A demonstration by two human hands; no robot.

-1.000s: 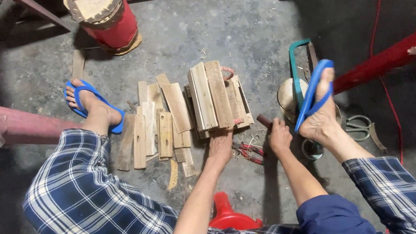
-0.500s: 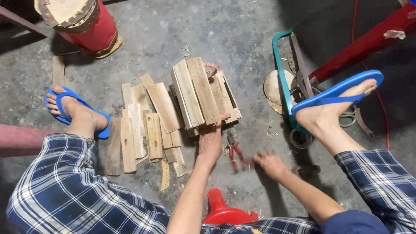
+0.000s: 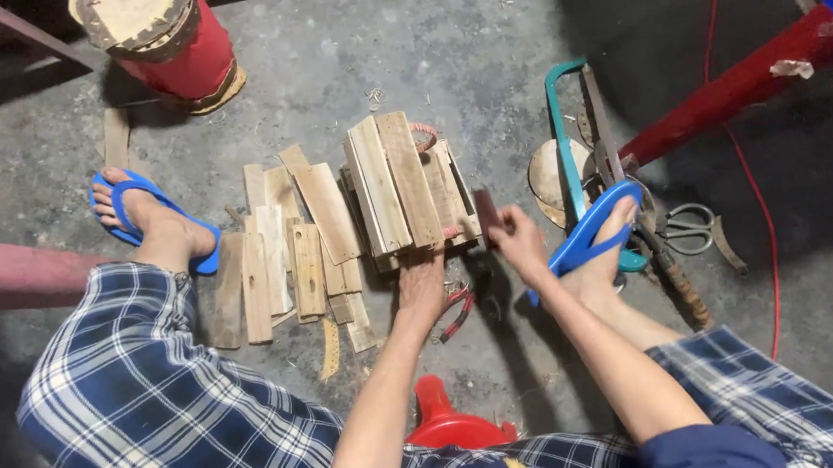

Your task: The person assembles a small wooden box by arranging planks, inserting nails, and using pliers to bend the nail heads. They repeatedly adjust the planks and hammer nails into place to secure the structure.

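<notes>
A bundle of wooden slats [image 3: 398, 190] lies on the concrete floor between my feet. My left hand [image 3: 424, 285] grips its near end, fingers pressed on the wood. Just right of the bundle's near corner, my right hand [image 3: 520, 242] is closed around a small dark object [image 3: 485, 208] whose kind I cannot make out. Red-handled pliers [image 3: 455, 311] lie on the floor beside my left wrist. More loose slats [image 3: 287, 250] are spread out left of the bundle.
My feet in blue flip-flops rest at left [image 3: 149, 222] and right [image 3: 588, 239]. A teal hacksaw [image 3: 561, 141], scissors [image 3: 689, 225], a red cable [image 3: 745, 175] and a red metal leg [image 3: 735, 91] are on the right. A red drum [image 3: 175, 54] stands behind; a red stool [image 3: 448, 427] sits under me.
My right hand went from beside my right foot down to the floor near the pliers, then up to the bundle's corner with a dark object. My right foot dropped lower.
</notes>
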